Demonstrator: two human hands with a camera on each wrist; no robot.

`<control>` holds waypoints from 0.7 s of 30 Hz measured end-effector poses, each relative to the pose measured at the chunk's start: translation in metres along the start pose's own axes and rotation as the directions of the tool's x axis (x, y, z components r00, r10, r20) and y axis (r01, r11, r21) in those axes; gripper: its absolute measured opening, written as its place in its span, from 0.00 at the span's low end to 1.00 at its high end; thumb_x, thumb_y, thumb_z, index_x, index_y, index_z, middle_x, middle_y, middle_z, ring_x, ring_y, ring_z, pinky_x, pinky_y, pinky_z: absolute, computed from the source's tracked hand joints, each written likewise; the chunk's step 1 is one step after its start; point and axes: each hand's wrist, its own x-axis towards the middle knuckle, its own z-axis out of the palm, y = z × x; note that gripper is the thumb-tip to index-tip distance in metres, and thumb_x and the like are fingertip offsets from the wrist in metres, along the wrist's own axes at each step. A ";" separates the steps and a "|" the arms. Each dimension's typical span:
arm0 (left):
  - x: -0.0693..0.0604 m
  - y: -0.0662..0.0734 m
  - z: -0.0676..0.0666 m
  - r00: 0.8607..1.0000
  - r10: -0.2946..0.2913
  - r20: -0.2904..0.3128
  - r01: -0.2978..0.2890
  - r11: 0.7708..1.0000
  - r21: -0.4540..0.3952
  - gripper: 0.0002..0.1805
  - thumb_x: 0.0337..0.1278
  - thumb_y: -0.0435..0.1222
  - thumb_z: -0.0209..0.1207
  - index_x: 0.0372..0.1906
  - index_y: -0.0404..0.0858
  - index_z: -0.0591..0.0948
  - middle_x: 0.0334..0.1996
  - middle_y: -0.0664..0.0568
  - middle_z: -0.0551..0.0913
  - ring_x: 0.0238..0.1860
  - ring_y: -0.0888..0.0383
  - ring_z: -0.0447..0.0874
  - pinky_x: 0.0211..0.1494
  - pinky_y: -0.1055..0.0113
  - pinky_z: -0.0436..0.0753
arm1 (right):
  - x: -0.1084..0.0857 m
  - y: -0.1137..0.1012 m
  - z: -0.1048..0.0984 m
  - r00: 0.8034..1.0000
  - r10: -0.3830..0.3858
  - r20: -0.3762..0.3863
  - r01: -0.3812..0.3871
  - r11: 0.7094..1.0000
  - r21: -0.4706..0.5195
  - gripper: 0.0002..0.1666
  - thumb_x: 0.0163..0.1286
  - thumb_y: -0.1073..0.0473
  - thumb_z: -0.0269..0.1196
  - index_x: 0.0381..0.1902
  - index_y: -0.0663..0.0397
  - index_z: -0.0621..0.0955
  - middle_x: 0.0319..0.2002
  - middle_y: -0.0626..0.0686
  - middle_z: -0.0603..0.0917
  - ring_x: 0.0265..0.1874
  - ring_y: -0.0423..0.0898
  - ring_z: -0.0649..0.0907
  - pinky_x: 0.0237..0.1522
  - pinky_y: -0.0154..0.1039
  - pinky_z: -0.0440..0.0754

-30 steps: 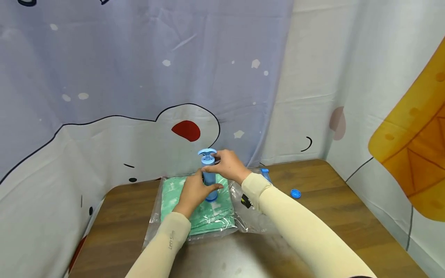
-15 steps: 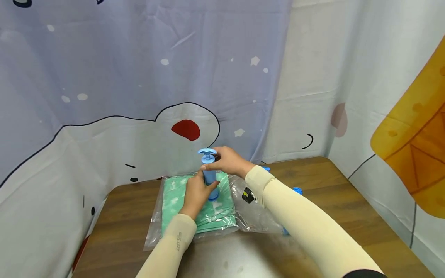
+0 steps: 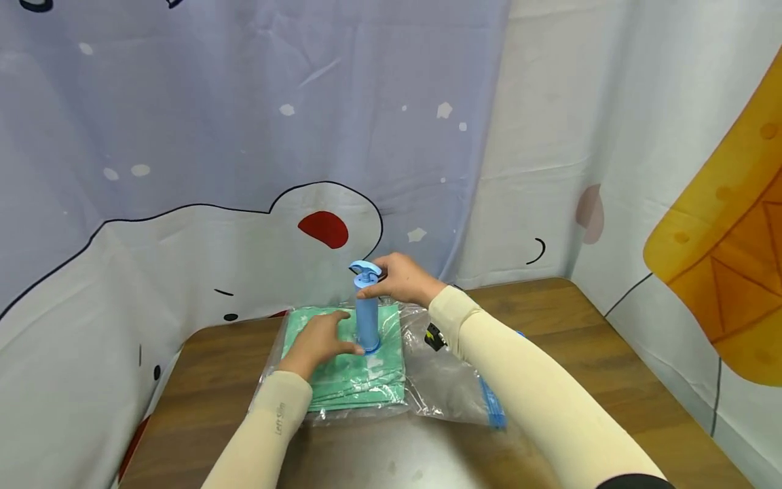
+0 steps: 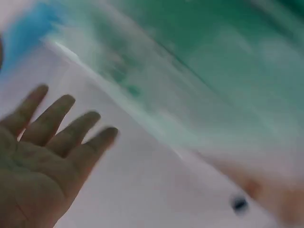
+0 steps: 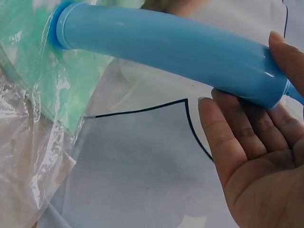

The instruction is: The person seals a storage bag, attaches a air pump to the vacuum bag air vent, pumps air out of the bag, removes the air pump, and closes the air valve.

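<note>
A: What's nearest you?

B: Your cream sleeves point(image 3: 537, 401), reaching in over the brown worktop point(image 3: 195, 380)!

A: And just past them?

B: A clear bag point(image 3: 440, 373), flat on the worktop, its blue edge strip point(image 3: 491, 404) over to the right, just beside one sleeve.

A: Your left grip point(image 3: 311, 343), what's it doing?

B: Fingers straight, thumb spread wide, nothing held. It's over the left part of the bag, and the left wrist view shows your bare palm. Whether your thumb tip touches anything, I can't tell.

A: Beneath it?

B: Folded green cloth point(image 3: 357, 394) with pale markings, inside that bag.

A: Here's the blue pump point(image 3: 366, 319), then!

B: Upright on the bag, right above the cloth, its foot meeting the film.

A: And your right grip point(image 3: 400, 278)?

B: Closed round the pump's upper end, thumb on one side, fingers on the other, just under the handle point(image 3: 365, 267). A small black device point(image 3: 434, 337) shows at that wrist.

A: Far back?

B: The curtain point(image 3: 183, 102), lavender and white, hanging behind the worktop, with a red patch point(image 3: 324, 229) in the middle and an orange shape point(image 3: 721, 272) away right.
</note>
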 end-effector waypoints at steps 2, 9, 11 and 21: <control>-0.004 -0.028 -0.007 0.994 -0.054 0.090 0.044 0.993 0.110 0.57 0.54 0.54 0.87 0.85 0.38 0.74 0.84 0.30 0.72 0.84 0.24 0.71 0.83 0.27 0.75 | 0.000 -0.001 0.001 1.000 0.008 0.003 -0.008 1.000 0.013 0.16 0.69 0.53 0.85 0.45 0.53 0.90 0.32 0.43 0.86 0.32 0.40 0.80 0.37 0.33 0.81; -0.011 -0.062 0.004 0.982 -0.141 0.126 0.121 0.980 0.157 0.61 0.56 0.61 0.83 0.90 0.43 0.68 0.90 0.26 0.57 0.86 0.15 0.57 0.82 0.18 0.68 | -0.001 -0.002 0.000 1.000 0.014 -0.007 -0.014 1.000 -0.015 0.16 0.70 0.50 0.84 0.40 0.51 0.88 0.27 0.43 0.81 0.28 0.40 0.79 0.34 0.34 0.81; -0.012 -0.058 0.007 0.984 -0.142 0.110 0.124 0.980 0.159 0.60 0.56 0.60 0.83 0.89 0.42 0.69 0.89 0.25 0.58 0.86 0.15 0.58 0.82 0.18 0.69 | -0.003 -0.001 0.000 1.000 0.024 -0.018 -0.024 0.999 -0.027 0.17 0.71 0.49 0.83 0.38 0.50 0.86 0.25 0.44 0.78 0.26 0.41 0.78 0.33 0.35 0.80; -0.014 -0.042 0.007 0.980 -0.180 0.087 0.159 0.965 0.208 0.61 0.55 0.59 0.84 0.88 0.38 0.69 0.88 0.23 0.59 0.86 0.20 0.63 0.84 0.22 0.69 | -0.003 0.001 0.009 0.992 0.040 -0.116 -0.052 0.993 -0.102 0.22 0.69 0.45 0.84 0.32 0.47 0.82 0.24 0.44 0.79 0.27 0.41 0.79 0.32 0.34 0.79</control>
